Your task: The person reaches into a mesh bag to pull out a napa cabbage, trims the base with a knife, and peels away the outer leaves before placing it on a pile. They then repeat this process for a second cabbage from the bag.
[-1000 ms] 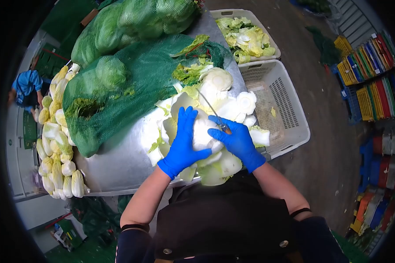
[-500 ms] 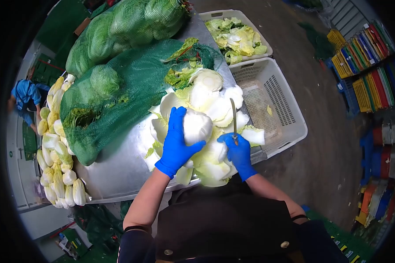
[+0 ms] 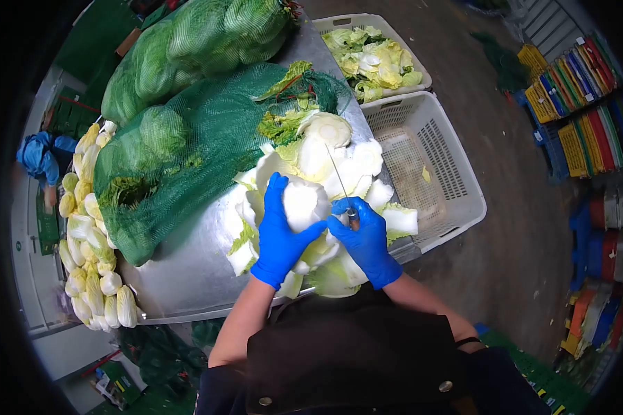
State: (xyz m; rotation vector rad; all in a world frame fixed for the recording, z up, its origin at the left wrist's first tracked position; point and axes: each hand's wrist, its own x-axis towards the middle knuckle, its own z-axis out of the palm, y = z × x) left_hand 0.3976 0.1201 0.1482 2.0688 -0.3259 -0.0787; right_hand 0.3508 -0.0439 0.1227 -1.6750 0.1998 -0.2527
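A pale cabbage head [image 3: 304,204] lies under my left hand [image 3: 278,235], whose blue-gloved fingers and thumb spread around its left side and lower edge. My right hand [image 3: 363,238], also in a blue glove, is closed on the handle of a knife [image 3: 340,174] just right of the head, with the thin blade pointing up and away. Loose white and yellow-green leaves [image 3: 336,277] surround the head on the metal table [image 3: 180,283]. Beyond them sits a cut cabbage base [image 3: 327,130] by the mouth of a green net bag [image 3: 221,104].
Another full net bag [image 3: 208,41] lies at the back. Trimmed cabbages [image 3: 90,235] are stacked at the table's left edge. Right of the table stand a white crate [image 3: 457,197] and a crate of leaves [image 3: 374,59]. A person in blue [image 3: 40,155] is at far left.
My right hand and the knife have moved left, close to the cabbage head, and the blade now tilts up to the left. The person at far left has shifted posture.
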